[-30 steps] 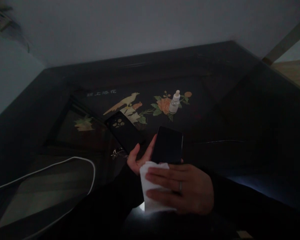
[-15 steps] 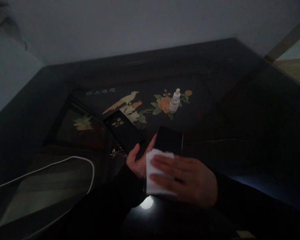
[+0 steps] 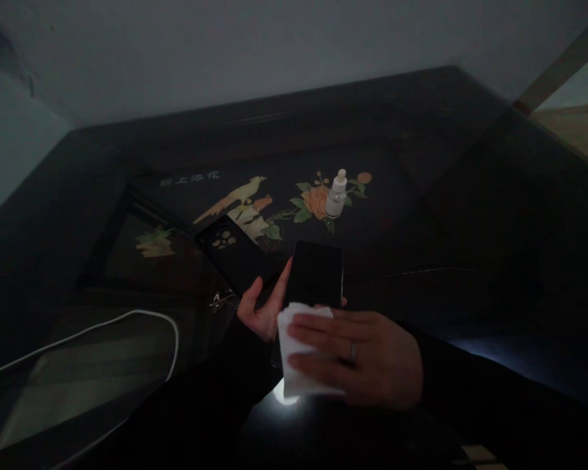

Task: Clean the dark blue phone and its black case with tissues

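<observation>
Two hands on phone [image 3: 315,274]: left hand [image 3: 262,310] grips its edge from below, right hand [image 3: 360,356] flat, fingers pressing white wipe [image 3: 296,349] on screen. Bottle [image 3: 336,194] well behind.

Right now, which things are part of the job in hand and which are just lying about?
In use:
left hand holding phone
right hand pressing white wipe on it

Lying about:
black phone case
small dropper bottle
white cable
painted table
</observation>
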Tool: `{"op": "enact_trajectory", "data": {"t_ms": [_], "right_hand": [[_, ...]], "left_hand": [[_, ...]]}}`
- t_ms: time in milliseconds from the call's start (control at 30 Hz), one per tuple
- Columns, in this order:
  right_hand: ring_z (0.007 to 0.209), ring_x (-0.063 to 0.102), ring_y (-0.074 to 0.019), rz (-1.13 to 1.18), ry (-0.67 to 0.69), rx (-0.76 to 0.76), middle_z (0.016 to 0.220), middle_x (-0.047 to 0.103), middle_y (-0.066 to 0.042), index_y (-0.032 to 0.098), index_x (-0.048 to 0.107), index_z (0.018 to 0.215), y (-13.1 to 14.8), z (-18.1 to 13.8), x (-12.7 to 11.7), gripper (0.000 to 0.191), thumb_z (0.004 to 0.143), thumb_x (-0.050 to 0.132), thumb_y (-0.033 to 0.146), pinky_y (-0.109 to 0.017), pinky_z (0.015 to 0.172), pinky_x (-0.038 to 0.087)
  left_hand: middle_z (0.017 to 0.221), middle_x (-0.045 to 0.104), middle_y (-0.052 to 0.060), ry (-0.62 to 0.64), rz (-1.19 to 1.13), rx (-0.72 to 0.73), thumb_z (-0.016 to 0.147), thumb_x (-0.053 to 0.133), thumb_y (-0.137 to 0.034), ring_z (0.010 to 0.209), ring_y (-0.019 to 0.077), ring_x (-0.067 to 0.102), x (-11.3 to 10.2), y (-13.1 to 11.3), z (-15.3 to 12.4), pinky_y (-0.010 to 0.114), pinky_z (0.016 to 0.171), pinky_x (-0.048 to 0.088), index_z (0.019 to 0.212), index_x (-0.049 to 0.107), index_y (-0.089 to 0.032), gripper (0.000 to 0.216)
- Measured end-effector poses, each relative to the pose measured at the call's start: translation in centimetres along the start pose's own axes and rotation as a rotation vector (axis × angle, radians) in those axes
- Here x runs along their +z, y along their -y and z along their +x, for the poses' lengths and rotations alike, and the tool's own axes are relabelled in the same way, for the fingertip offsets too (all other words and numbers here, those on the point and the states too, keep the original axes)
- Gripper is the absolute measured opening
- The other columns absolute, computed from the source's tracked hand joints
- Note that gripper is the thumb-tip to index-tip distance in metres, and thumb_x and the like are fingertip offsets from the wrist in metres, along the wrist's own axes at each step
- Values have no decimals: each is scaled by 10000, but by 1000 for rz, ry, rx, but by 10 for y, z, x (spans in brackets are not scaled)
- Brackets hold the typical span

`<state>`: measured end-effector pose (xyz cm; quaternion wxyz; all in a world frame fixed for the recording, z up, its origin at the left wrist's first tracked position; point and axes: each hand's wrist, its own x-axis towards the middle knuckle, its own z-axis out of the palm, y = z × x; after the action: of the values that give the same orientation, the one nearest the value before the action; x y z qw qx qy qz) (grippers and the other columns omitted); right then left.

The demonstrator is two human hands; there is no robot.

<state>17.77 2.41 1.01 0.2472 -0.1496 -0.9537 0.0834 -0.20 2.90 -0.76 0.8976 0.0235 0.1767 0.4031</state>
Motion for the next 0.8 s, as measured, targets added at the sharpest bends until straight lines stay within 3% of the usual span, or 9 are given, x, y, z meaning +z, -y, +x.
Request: {"op": "enact_trajectory", "data": {"t_ms": [67, 200, 300, 433, 500, 567, 667, 733, 800], "right_hand": [[1240, 354, -233, -90, -14, 176, 1256, 495, -138, 109, 526, 1165, -18, -3, -3, 340, 870, 422, 244, -379, 965, 403], [1237, 363, -215, -206, -65, 424, 1260, 486, -155, 109, 516, 1174, -37, -8, -6, 330, 879, 395, 192, -392, 975, 391], [1244, 347, -228, -69, -18, 209, 1263, 488, -137, 132, 531, 1160, -18, -5, -2, 342, 873, 417, 280, -387, 964, 402], [1242, 350, -231, 46, -16, -29, 1243, 515, -107, 161, 533, 1156, 4, -3, 3, 385, 867, 408, 382, -384, 976, 389], [1260, 320, -218, 13, -41, 37, 1262, 496, -108, 153, 517, 1168, -4, -6, 4, 366, 881, 392, 342, -389, 987, 376], [1272, 299, -205, -61, -65, 208, 1287, 466, -124, 135, 496, 1187, -21, -10, 3, 347, 890, 376, 269, -397, 993, 369], [1267, 312, -197, -143, -76, 401, 1297, 450, -137, 126, 489, 1197, -35, -13, 0, 342, 893, 360, 219, -401, 995, 369], [1259, 326, -206, -113, -59, 346, 1285, 465, -133, 131, 508, 1179, -27, -10, -1, 337, 890, 373, 241, -402, 990, 375], [1247, 345, -224, -39, -47, 190, 1257, 497, -128, 130, 537, 1147, -9, -6, 0, 341, 882, 399, 294, -399, 979, 387]], "left_hand": [[1034, 548, 75, 15, 31, 19, 749, 356, -517, 791, 190, 534, 2, 0, 2, 406, 734, 410, 1354, 208, -317, 655], [1336, 350, 66, 110, 4, -63, 754, 281, -539, 1132, 363, 382, 5, 0, 4, 637, 792, 293, 1358, 54, -377, 665], [1200, 472, 89, 23, -53, -39, 768, 267, -542, 928, 242, 511, 4, -2, 1, 463, 767, 378, 1372, 12, -324, 691], [821, 542, 44, -20, 29, -96, 762, 374, -529, 578, 100, 441, 1, -4, -4, 265, 592, 353, 1362, 206, -273, 673], [868, 541, 46, -5, 8, -70, 751, 390, -520, 629, 118, 464, 1, -4, -3, 302, 630, 383, 1357, 217, -285, 672], [1104, 506, 69, 17, -33, -50, 758, 345, -518, 858, 219, 510, 3, -3, -2, 458, 745, 394, 1362, 152, -325, 663], [1346, 328, 55, 80, -41, -97, 763, 289, -527, 1143, 361, 361, 3, -2, 1, 655, 797, 281, 1354, 96, -368, 642], [1326, 354, 64, 79, -61, -76, 760, 306, -522, 1094, 325, 418, 2, -2, 1, 591, 806, 330, 1359, 99, -351, 656], [1194, 470, 79, 28, -68, -33, 754, 351, -512, 872, 202, 523, 0, -2, 0, 405, 751, 411, 1367, 137, -302, 683]]}}
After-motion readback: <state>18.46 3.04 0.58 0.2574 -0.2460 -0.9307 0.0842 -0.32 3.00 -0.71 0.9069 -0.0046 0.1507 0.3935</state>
